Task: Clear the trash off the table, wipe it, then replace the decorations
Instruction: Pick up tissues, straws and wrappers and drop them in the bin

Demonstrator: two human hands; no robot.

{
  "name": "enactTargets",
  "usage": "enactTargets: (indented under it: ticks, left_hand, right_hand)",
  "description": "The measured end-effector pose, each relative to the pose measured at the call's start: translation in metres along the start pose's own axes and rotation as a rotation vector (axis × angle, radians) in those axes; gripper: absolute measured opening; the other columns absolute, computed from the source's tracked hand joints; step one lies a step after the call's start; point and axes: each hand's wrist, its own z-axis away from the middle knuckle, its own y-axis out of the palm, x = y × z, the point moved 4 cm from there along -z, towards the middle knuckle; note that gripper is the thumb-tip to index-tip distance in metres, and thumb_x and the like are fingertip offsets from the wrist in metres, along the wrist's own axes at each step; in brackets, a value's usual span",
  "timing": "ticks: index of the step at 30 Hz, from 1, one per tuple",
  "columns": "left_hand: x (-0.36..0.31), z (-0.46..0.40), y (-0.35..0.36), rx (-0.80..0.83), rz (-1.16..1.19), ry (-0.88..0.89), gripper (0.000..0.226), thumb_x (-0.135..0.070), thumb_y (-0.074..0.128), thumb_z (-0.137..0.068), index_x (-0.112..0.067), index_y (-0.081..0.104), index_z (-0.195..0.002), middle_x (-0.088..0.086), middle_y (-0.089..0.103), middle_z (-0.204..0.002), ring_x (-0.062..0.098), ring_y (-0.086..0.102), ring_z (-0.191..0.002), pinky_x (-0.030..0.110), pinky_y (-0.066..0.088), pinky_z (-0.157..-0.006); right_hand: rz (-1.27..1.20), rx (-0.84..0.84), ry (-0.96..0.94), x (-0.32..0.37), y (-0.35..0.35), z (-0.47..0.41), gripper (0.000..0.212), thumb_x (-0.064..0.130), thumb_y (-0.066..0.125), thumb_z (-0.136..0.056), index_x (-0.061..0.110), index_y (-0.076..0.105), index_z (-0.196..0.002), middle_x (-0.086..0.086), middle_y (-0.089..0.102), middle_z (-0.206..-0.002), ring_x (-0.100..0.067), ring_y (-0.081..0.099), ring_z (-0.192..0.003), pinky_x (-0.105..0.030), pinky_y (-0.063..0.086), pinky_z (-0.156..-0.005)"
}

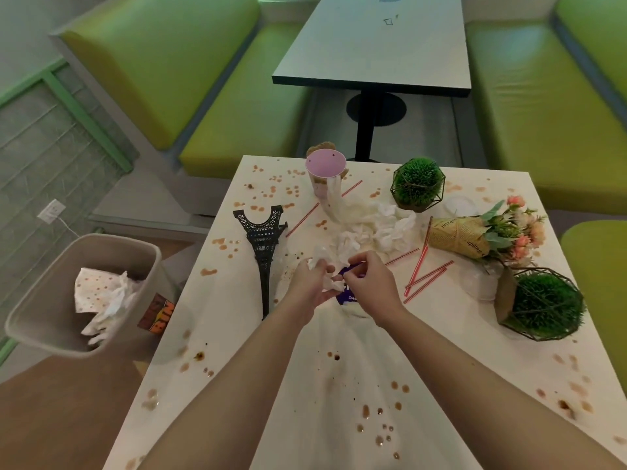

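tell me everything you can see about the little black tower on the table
The black Eiffel Tower model lies flat on the white table, left of the hands, its spire pointing toward the camera and its arched legs toward the far edge. It looks like openwork lattice metal or plastic. Neither hand touches it; brown stains dot the tabletop around it.

Both forearms ran from 6 o'clock up toward 12, converging at centre. Left hand [310, 286] was curled, fingers closed around crumpled white tissue [327, 281]. Right hand [371, 283] sat just at its 3 o'clock, palm down, thumb and forefinger pinching at the same wad. Fingertips of both hands nearly met. Wrists straight, bare arms.
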Motion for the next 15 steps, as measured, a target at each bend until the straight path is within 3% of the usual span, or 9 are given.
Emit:
enactTargets:
  ticks: [3, 5, 7, 9, 10, 12, 15]
  left_hand:
    - [-0.007, -0.012, -0.008, -0.067, -0.005, -0.029, 0.013, -0.012, 0.044, -0.103, -0.018, 0.052, -0.112, 0.006, 0.057, -0.093, 0.016, 0.06, -0.082, 0.033, 0.058, -0.071]
    - [-0.011, -0.018, -0.013, -0.075, -0.023, -0.053, 0.023, -0.005, 0.044, -0.098, -0.022, 0.058, -0.091, 0.004, 0.051, -0.085, 0.014, 0.05, -0.072, 0.027, 0.052, -0.067]
    - [-0.013, -0.025, -0.019, -0.066, -0.019, -0.091, 0.019, -0.005, 0.047, -0.09, -0.018, 0.059, -0.085, 0.002, 0.046, -0.077, 0.012, 0.043, -0.064, 0.022, 0.043, -0.055]
    - [-0.016, -0.03, -0.023, -0.057, -0.002, -0.126, 0.005, -0.019, 0.056, -0.085, -0.015, 0.058, -0.083, -0.002, 0.042, -0.068, 0.009, 0.036, -0.052, 0.019, 0.035, -0.048]
    - [-0.016, -0.035, -0.026, -0.054, -0.014, -0.138, 0.013, -0.028, 0.06, -0.084, -0.016, 0.057, -0.083, -0.004, 0.04, -0.065, 0.009, 0.033, -0.049, 0.019, 0.033, -0.047]
    - [-0.016, -0.04, -0.029, -0.048, -0.061, -0.156, 0.026, -0.04, 0.062, -0.085, -0.017, 0.053, -0.079, -0.005, 0.039, -0.06, 0.008, 0.032, -0.045, 0.018, 0.032, -0.045]
    - [-0.014, -0.046, -0.036, -0.054, -0.084, -0.182, 0.027, -0.04, 0.058, -0.09, -0.018, 0.05, -0.076, -0.005, 0.039, -0.062, 0.008, 0.031, -0.044, 0.017, 0.029, -0.042]
  right_hand:
    - [0.131, -0.057, -0.032, 0.0, 0.002, -0.023, 0.017, 0.011, 0.059, -0.092, 0.021, 0.057, -0.106, 0.0, 0.062, -0.099, -0.014, 0.06, -0.088, -0.037, 0.057, -0.078]
    - [0.326, -0.069, -0.102, 0.001, 0.007, -0.04, 0.021, 0.012, 0.057, -0.092, 0.019, 0.061, -0.111, -0.002, 0.057, -0.116, -0.019, 0.054, -0.108, -0.035, 0.052, -0.088]
    - [0.572, -0.04, -0.178, 0.003, 0.014, -0.055, 0.034, 0.012, 0.056, -0.092, 0.019, 0.057, -0.125, -0.004, 0.046, -0.134, -0.023, 0.041, -0.124, -0.035, 0.044, -0.096]
    - [0.785, 0.021, -0.214, 0.004, 0.021, -0.066, 0.055, 0.009, 0.056, -0.091, 0.024, 0.043, -0.142, -0.001, 0.032, -0.15, -0.027, 0.035, -0.128, -0.036, 0.039, -0.1]
    - [0.861, 0.058, -0.227, 0.003, 0.026, -0.073, 0.066, 0.006, 0.056, -0.09, 0.027, 0.034, -0.148, 0.001, 0.025, -0.156, -0.028, 0.034, -0.129, -0.036, 0.037, -0.102]
    - [0.937, 0.115, -0.255, -0.001, 0.03, -0.079, 0.076, 0.003, 0.053, -0.09, 0.031, 0.022, -0.153, 0.004, 0.02, -0.159, -0.03, 0.033, -0.13, -0.037, 0.037, -0.102]
    - [0.888, 0.114, -0.252, -0.007, 0.036, -0.085, 0.07, 0.006, 0.054, -0.093, 0.027, 0.025, -0.153, -0.004, 0.035, -0.144, -0.03, 0.038, -0.123, -0.039, 0.047, -0.089]
